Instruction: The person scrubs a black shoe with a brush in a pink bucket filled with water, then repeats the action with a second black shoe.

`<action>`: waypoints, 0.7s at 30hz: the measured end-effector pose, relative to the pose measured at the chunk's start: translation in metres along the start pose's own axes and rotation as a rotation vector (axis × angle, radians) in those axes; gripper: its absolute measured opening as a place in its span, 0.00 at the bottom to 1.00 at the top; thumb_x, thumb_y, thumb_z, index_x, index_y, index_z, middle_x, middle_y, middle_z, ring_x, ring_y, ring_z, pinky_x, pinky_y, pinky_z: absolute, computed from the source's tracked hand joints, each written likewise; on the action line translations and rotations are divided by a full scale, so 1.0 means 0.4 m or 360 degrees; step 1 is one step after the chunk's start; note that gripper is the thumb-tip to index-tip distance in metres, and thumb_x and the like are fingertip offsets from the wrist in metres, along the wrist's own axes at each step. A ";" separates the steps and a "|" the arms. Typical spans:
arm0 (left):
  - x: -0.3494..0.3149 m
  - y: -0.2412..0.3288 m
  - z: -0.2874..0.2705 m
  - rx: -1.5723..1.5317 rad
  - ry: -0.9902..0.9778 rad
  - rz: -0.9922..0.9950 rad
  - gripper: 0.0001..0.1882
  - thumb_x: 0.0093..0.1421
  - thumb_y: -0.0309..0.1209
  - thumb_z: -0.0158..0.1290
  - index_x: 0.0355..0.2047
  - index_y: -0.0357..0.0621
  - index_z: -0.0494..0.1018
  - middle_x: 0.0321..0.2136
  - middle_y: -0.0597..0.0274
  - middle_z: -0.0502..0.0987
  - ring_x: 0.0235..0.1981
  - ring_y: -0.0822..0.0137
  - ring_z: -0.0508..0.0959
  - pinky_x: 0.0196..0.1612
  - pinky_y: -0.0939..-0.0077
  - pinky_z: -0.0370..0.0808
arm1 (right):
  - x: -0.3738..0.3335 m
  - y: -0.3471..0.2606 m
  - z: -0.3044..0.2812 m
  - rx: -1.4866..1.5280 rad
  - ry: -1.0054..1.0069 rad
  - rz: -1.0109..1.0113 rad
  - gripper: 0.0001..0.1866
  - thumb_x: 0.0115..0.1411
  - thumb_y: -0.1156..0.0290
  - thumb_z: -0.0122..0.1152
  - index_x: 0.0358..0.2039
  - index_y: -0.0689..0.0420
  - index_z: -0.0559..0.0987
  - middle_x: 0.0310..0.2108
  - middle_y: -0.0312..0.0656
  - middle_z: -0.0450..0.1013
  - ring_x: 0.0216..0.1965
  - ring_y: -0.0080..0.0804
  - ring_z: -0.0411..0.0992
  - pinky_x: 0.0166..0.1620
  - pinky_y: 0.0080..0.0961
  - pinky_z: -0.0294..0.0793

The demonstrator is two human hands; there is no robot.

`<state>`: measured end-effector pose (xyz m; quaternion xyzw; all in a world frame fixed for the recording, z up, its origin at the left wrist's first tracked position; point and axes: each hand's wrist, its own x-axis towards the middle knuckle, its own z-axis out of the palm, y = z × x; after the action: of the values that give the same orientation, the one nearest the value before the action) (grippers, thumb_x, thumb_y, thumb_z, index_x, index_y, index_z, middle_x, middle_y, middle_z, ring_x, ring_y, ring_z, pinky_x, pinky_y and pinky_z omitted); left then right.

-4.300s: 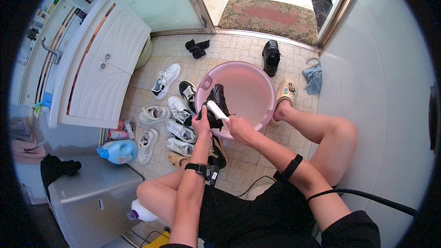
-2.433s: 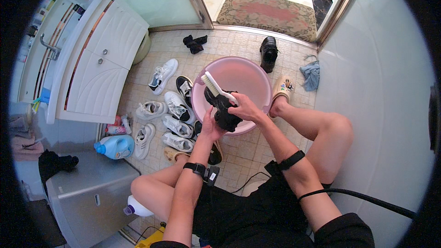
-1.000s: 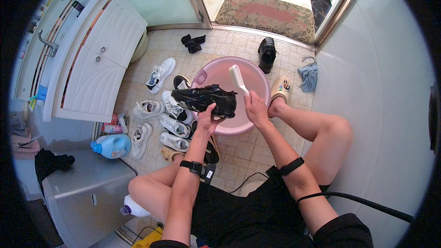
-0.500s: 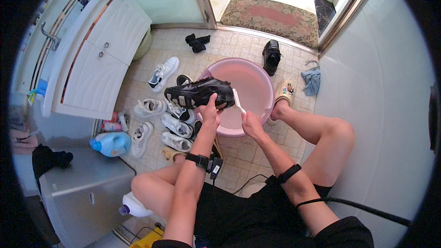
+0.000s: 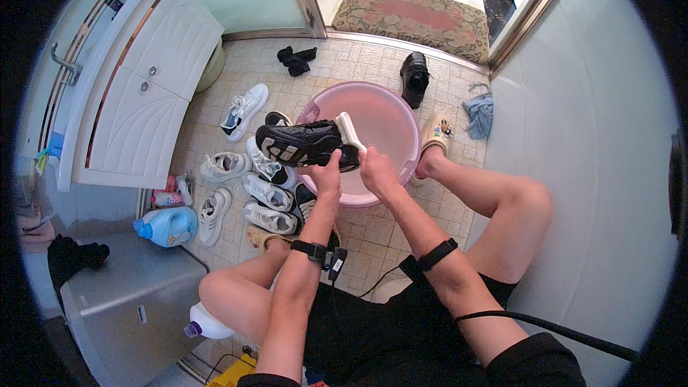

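Observation:
My left hand (image 5: 327, 175) is closed around the heel end of a black sneaker (image 5: 301, 145), its toe pointing left and its side turned up. In my right hand (image 5: 378, 174) is a white brush (image 5: 349, 131), gripped by its handle. The brush's bristles rest against the shoe near its heel and opening. Both hands are over the left part of a pink plastic basin (image 5: 410, 118), which stands on the floor between my feet. Part of the shoe's heel is hidden behind my left fingers.
Several white sneakers (image 5: 268, 192) lie left of the basin. A black shoe (image 5: 415, 80) and black socks (image 5: 297, 61) are beyond it; a blue cloth (image 5: 479, 115) lies by the right wall. A blue detergent jug (image 5: 166, 226) stands near a white cabinet (image 5: 143, 100). A patterned mat (image 5: 412, 21) fills the doorway.
The brush has moved from the shoe's heel end up and left onto its upper. My right hand has come closer to my left. The shoe is still held, and the whole view has shifted slightly.

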<state>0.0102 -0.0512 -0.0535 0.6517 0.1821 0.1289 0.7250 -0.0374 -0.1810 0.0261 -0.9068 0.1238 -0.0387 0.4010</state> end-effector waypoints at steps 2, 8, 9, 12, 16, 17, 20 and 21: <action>-0.020 0.065 0.015 0.0150 0.0203 -0.0194 0.55 0.46 0.17 0.61 0.59 0.36 0.28 0.55 0.48 0.59 0.52 0.60 0.67 0.55 0.72 0.68 | -0.034 0.013 -0.008 -0.0148 -0.0161 -0.0063 0.16 0.65 0.61 0.42 0.32 0.63 0.69 0.22 0.62 0.71 0.28 0.64 0.71 0.33 0.56 0.68; 0.043 0.022 -0.060 0.0184 0.0380 -0.0232 0.59 0.45 0.19 0.62 0.59 0.35 0.23 0.55 0.48 0.59 0.52 0.60 0.67 0.55 0.68 0.69 | -0.104 0.004 0.033 0.0017 -0.0345 -0.0041 0.16 0.66 0.60 0.41 0.35 0.63 0.67 0.23 0.64 0.71 0.28 0.65 0.70 0.34 0.57 0.67; 0.022 0.019 -0.044 0.0058 0.0281 -0.0191 0.59 0.45 0.18 0.62 0.60 0.37 0.23 0.55 0.49 0.59 0.52 0.60 0.67 0.54 0.67 0.70 | -0.078 0.021 0.026 0.0003 -0.0299 0.0005 0.16 0.65 0.60 0.41 0.35 0.63 0.68 0.24 0.63 0.71 0.28 0.64 0.71 0.34 0.57 0.68; -0.036 0.043 -0.007 0.0112 0.0108 -0.0117 0.53 0.45 0.15 0.61 0.59 0.42 0.31 0.54 0.52 0.60 0.51 0.61 0.68 0.55 0.69 0.69 | -0.034 0.040 0.013 0.0023 -0.0202 0.0030 0.16 0.65 0.62 0.41 0.33 0.63 0.69 0.25 0.63 0.72 0.30 0.63 0.72 0.35 0.55 0.69; -0.015 0.099 -0.016 -0.0001 0.0092 -0.0066 0.48 0.47 0.15 0.60 0.58 0.43 0.36 0.52 0.52 0.62 0.50 0.61 0.69 0.53 0.69 0.70 | -0.077 0.031 0.013 0.0004 -0.0250 -0.0067 0.16 0.65 0.62 0.41 0.33 0.64 0.69 0.26 0.64 0.71 0.32 0.63 0.72 0.36 0.55 0.69; -0.007 0.102 -0.028 -0.0024 0.0059 -0.0135 0.48 0.47 0.16 0.59 0.58 0.43 0.36 0.52 0.52 0.62 0.50 0.61 0.69 0.53 0.69 0.71 | -0.101 0.016 0.018 0.0024 -0.0350 -0.0033 0.16 0.65 0.62 0.41 0.34 0.65 0.69 0.26 0.64 0.72 0.32 0.63 0.72 0.36 0.55 0.69; 0.007 0.071 -0.060 -0.0005 0.0027 -0.0192 0.47 0.49 0.17 0.59 0.58 0.41 0.35 0.51 0.51 0.62 0.50 0.61 0.69 0.52 0.70 0.71 | -0.110 -0.046 -0.002 0.0112 -0.0492 -0.0025 0.17 0.65 0.61 0.41 0.35 0.65 0.68 0.27 0.63 0.72 0.32 0.63 0.72 0.37 0.55 0.70; 0.025 0.036 -0.089 0.0033 0.0026 -0.0177 0.47 0.49 0.18 0.59 0.58 0.41 0.35 0.51 0.51 0.62 0.50 0.62 0.69 0.52 0.71 0.71 | -0.092 -0.086 -0.016 0.0113 -0.0469 -0.0004 0.17 0.65 0.61 0.41 0.34 0.65 0.68 0.27 0.63 0.72 0.32 0.63 0.72 0.37 0.54 0.70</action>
<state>0.0047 -0.0133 -0.0430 0.6471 0.2253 0.0920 0.7226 -0.0675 -0.1538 0.0568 -0.8881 0.0611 0.0900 0.4467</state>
